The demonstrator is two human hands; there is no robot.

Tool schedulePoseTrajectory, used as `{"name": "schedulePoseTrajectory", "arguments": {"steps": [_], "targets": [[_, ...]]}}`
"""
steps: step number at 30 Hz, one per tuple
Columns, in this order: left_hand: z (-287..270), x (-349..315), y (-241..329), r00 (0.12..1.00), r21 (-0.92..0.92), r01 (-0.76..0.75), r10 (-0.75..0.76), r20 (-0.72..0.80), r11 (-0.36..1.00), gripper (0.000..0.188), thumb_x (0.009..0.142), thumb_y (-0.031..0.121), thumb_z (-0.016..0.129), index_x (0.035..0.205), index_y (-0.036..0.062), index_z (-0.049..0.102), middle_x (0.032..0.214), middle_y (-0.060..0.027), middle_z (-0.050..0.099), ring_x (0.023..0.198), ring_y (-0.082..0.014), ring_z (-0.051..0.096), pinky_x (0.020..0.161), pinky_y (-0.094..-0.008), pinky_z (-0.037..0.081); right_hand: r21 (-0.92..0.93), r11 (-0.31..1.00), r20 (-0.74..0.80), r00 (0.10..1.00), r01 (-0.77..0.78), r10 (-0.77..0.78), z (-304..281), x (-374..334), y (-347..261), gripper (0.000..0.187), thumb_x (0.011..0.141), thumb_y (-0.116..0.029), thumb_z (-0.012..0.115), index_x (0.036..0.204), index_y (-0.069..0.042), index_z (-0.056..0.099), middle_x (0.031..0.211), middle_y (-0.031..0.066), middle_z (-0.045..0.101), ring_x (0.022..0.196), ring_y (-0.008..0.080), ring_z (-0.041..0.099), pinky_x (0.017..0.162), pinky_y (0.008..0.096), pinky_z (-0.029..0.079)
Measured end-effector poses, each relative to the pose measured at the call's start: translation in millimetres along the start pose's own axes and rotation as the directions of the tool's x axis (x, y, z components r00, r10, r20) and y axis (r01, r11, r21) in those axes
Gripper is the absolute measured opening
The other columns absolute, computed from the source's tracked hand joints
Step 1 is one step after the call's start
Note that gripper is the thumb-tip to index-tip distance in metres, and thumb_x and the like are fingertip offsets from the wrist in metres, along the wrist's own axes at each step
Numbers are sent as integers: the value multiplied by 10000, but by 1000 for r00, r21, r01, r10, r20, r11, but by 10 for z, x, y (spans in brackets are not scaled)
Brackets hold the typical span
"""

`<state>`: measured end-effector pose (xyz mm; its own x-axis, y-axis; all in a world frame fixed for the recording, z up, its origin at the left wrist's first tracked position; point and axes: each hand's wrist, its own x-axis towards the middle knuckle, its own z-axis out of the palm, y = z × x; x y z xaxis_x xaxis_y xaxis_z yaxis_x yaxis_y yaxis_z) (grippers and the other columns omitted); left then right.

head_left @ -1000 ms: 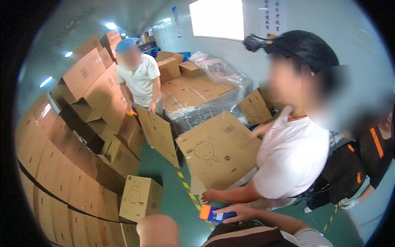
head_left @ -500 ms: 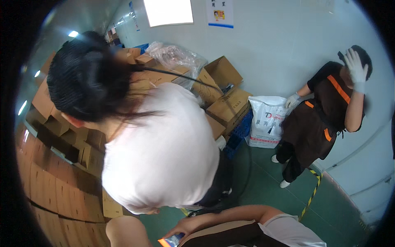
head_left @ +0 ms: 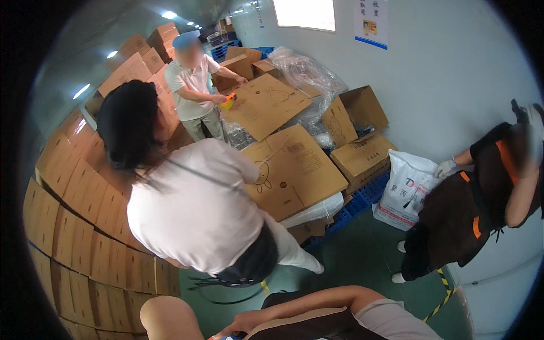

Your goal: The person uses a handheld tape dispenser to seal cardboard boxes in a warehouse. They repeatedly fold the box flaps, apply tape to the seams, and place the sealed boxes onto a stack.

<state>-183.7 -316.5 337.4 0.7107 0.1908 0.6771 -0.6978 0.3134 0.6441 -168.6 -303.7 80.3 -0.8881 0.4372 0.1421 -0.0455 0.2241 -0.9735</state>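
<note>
Green floor (head_left: 357, 260); blue-orange item (head_left: 232, 338) in right hand (head_left: 245, 323) now barely showing.

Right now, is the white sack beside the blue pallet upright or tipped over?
Upright: the white sack stands on the green floor, a co-worker's gloved hand at its upper corner.

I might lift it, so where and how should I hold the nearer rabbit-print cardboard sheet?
Probably pinch the cardboard sheet by its near edge, from the right: it looks broad and flat, that edge is uncovered, and a co-worker blocks its left side.
</note>
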Motion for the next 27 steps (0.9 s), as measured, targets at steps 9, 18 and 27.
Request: {"name": "schedulePoseTrajectory", "arguments": {"steps": [9, 18, 27], "targets": [[-241, 102, -72, 963, 307, 101, -16, -269, 946, 466, 937, 426, 305, 1259, 90, 328, 885, -31, 453, 820, -166, 429, 735, -446, 435, 120, 983, -330, 940, 136, -90, 249, 43, 976, 700, 779, -280, 626, 1385, -202, 286, 1219, 134, 522, 1028, 230, 549, 879, 320, 410], [-2282, -626, -806, 558, 168, 346, -59, -828, 923, 171, 763, -38, 638, 918, 20, 598, 796, -83, 652, 746, -161, 633, 682, -259, 520, 589, 793, -763, 429, 155, 483, -929, -1574, 992, 677, 837, -202, 611, 1384, -55, 240, 1264, 143, 460, 1131, 202, 469, 937, 337, 394], [-4746, -2246, -2383, 235, 16, 684, -199, -951, 730, 48, 822, 68, 624, 832, 21, 621, 726, -28, 617, 599, -78, 511, 558, -205, 421, 507, 486, -713, 30, 712, 701, -1545, -2882, 1179, 473, 847, -53, 498, 1306, -124, 407, 1282, 140, 439, 1136, 298, 477, 944, 432, 403]]}}
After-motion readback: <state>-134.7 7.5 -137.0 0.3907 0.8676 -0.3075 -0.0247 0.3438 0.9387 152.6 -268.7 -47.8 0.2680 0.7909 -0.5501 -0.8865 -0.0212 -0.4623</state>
